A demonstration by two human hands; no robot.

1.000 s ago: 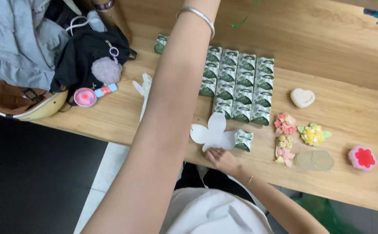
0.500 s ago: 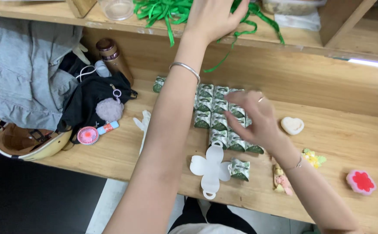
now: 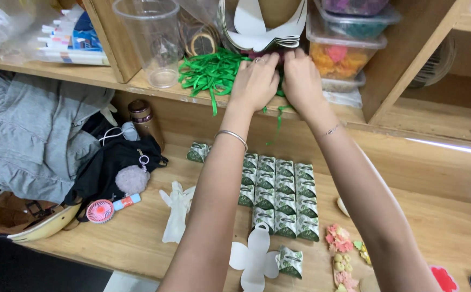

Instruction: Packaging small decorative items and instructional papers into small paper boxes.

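Observation:
Both my hands reach up to the wooden shelf (image 3: 138, 81). My left hand (image 3: 255, 81) and my right hand (image 3: 302, 81) are side by side, fingers curled into the heap of green ribbon (image 3: 214, 73); what exactly they grip is hidden. A stack of white flower-shaped card cutouts (image 3: 262, 24) stands just above them. Below on the wooden table (image 3: 138, 238) lie rows of small green folded packets (image 3: 278, 194), a flat white flower cutout (image 3: 254, 259) and one loose green packet (image 3: 290, 261).
On the shelf stand a clear plastic cup (image 3: 151, 40) and lidded tubs of coloured bits (image 3: 341, 54). On the table's left lie grey clothing (image 3: 35, 135), a black bag (image 3: 114, 162), a brown flask (image 3: 144, 121), a helmet (image 3: 24, 219), a pink mini fan (image 3: 101, 211) and a white glove (image 3: 176, 213). Small coloured flowers (image 3: 343, 249) lie at the right.
My view has tilted up to the shelf. My right hand rose from the table, past the packets, to join my left hand at the green ribbon.

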